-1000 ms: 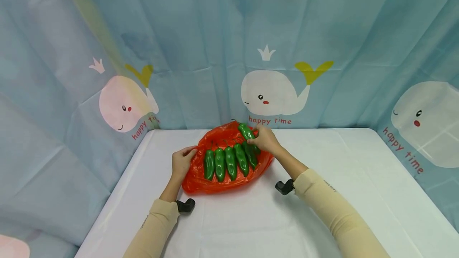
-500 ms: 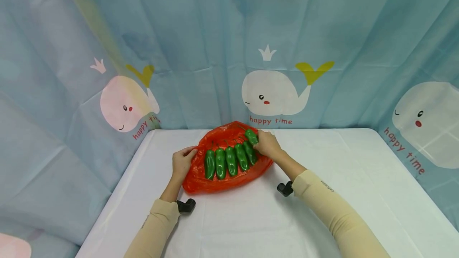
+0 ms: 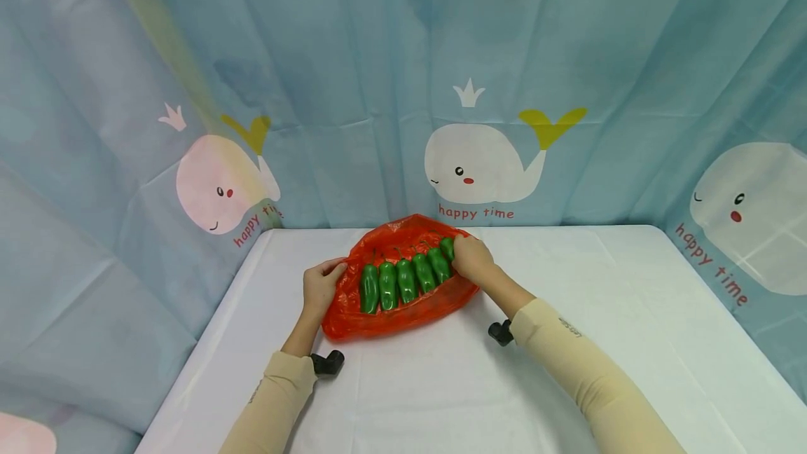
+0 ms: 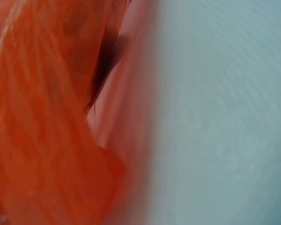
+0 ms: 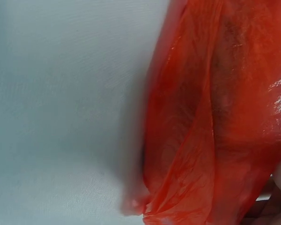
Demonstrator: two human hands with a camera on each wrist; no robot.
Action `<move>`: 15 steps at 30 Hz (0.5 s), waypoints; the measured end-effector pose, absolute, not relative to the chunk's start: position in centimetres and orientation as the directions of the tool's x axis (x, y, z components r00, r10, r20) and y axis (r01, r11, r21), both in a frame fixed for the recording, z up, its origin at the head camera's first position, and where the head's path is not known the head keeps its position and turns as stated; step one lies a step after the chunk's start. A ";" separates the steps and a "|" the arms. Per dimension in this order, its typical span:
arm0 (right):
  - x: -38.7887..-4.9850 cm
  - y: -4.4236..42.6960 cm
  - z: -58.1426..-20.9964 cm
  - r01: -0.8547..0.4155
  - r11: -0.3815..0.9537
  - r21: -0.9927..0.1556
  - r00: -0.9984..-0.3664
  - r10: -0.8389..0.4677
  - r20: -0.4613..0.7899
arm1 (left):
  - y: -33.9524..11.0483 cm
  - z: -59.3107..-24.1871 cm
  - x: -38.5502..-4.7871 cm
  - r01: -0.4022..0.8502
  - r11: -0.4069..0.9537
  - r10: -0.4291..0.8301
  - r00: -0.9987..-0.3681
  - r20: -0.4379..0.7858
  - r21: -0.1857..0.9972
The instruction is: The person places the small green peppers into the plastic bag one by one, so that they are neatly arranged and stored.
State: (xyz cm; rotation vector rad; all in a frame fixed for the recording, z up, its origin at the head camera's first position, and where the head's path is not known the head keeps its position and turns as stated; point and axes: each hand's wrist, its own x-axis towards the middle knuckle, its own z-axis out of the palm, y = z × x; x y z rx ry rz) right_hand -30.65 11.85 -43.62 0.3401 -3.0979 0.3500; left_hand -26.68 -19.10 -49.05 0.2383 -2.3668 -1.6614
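A red plastic bag [image 3: 403, 328] lies with its mouth spread, and several glossy green peppers [image 3: 387, 286] rest side by side inside it. My left hand [image 3: 319, 287] pinches the bag's left rim between thumb and fingers. At the bag's right side, my right hand [image 3: 473, 259] holds the rightmost green pepper [image 3: 447, 248], whose lower part is hidden behind the fingers. The left wrist view shows the red bag [image 4: 47, 131] close up, with no hand in sight. In the right wrist view, part of the right hand [image 5: 271, 206] touches the bag [image 5: 192, 117] at the lower right corner.
A white-covered table [image 3: 416, 398] carries the bag near its far edge. Behind and at the sides hangs a blue curtain [image 3: 353, 54] printed with whales. Black wrist devices [image 3: 326, 363] sit at both cuffs.
My right hand has brought its pepper down and to the right, to the row's right end. The bag's front rim has risen slightly over the peppers. My left hand has stayed put.
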 end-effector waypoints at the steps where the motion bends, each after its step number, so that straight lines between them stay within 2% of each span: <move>1: -30.7 11.9 -43.6 -0.221 0.950 -0.219 -0.975 -0.219 0.033 | -19.1 -49.1 -26.7 0.005 0.339 -0.269 -0.958 0.102 0.941; 6: -30.7 12.0 -43.6 -0.286 0.930 -0.231 -0.958 -0.276 0.078 | -19.1 -49.1 -26.7 0.018 0.344 -0.279 -0.953 0.120 0.939; 15: -29.2 13.8 -43.8 -0.386 0.859 -0.335 -0.920 -0.332 0.209 | -18.7 -49.1 -26.2 0.050 0.415 -0.256 -0.952 0.170 0.908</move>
